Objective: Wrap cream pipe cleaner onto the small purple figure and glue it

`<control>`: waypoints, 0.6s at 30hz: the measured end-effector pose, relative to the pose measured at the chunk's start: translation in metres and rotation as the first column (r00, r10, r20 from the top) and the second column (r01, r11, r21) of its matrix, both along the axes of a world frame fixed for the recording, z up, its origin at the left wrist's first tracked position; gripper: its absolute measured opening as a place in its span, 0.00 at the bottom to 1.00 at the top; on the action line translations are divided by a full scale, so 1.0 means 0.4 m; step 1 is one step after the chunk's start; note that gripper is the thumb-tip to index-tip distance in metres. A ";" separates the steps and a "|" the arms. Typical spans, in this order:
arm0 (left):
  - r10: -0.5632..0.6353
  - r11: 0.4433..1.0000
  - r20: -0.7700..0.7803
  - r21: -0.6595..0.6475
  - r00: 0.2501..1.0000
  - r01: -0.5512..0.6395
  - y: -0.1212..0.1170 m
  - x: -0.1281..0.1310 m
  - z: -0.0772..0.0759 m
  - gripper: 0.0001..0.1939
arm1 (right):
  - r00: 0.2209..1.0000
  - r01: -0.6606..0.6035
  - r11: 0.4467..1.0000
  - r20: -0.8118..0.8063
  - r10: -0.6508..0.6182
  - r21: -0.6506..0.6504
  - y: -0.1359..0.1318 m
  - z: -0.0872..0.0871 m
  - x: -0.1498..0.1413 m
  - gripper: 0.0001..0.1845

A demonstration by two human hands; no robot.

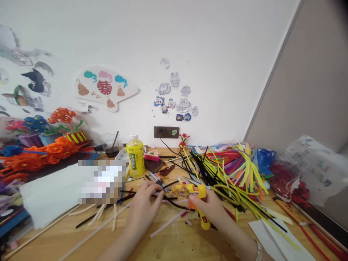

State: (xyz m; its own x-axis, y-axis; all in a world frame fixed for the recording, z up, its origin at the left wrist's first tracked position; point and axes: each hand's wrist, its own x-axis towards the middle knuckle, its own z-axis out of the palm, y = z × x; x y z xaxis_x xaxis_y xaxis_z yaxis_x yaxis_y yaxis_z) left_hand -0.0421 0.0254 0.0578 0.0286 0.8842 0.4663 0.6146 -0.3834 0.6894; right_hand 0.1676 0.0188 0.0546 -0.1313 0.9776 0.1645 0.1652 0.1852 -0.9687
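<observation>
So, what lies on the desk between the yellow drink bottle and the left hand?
In the head view, between the yellow drink bottle and the left hand lie loose black pipe cleaners on bare wood.

Near edge of the bare wooden tabletop (179,243), between the forearms: open wood, crossed only by a loose pale pink pipe cleaner (167,224). Passable.

Left: large white paper sheet (51,195) lies flat and low; thin wooden sticks and black stems (95,217) are scattered at its lower edge.

Behind the left hand (145,206): upright yellow plastic drink bottle with white cap (135,155), clear plastic cup with a stirrer (110,144) beside it. Both tall, block a straight reach to the wall.

Right of the right hand (210,206), which grips a yellow hot-glue gun (194,194): dense fan of multicoloured pipe cleaners (233,170), ends projecting toward the hand. No gap there.

Far right: crinkled clear plastic bags (310,166).

Far left: orange pipe-cleaner flower pile (40,152).
</observation>
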 end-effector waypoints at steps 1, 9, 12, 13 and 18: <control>0.003 1.000 -0.062 0.030 0.998 -0.001 -0.003 0.002 -0.001 0.07 | 1.000 -0.010 1.000 0.015 0.010 0.015 0.000 0.000 0.000 0.17; 0.070 0.973 -0.347 0.231 0.935 0.013 -0.009 0.002 -0.020 0.07 | 0.999 -0.048 0.998 0.007 0.047 0.050 -0.008 0.007 -0.002 0.14; 0.074 0.967 -0.389 0.252 0.918 0.029 -0.009 0.003 -0.021 0.07 | 0.998 -0.055 0.997 0.019 0.054 0.047 -0.011 0.011 -0.003 0.14; 0.075 0.967 -0.399 0.254 0.914 0.032 -0.009 0.003 -0.021 0.08 | 0.998 -0.056 0.997 0.028 0.055 0.044 -0.012 0.011 -0.003 0.14; 0.091 0.961 -0.413 0.274 0.906 0.028 -0.006 0.001 -0.026 0.08 | 0.997 -0.051 0.999 0.053 0.050 0.013 -0.011 0.002 -0.003 0.13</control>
State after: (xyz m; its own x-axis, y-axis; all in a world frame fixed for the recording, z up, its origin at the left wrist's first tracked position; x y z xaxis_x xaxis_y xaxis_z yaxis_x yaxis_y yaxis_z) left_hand -0.0418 0.0232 0.0472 0.2476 0.7314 0.6354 0.8367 -0.4921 0.2404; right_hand 0.1664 0.0143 0.0555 -0.1892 0.9672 0.1695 0.2057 0.2079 -0.9563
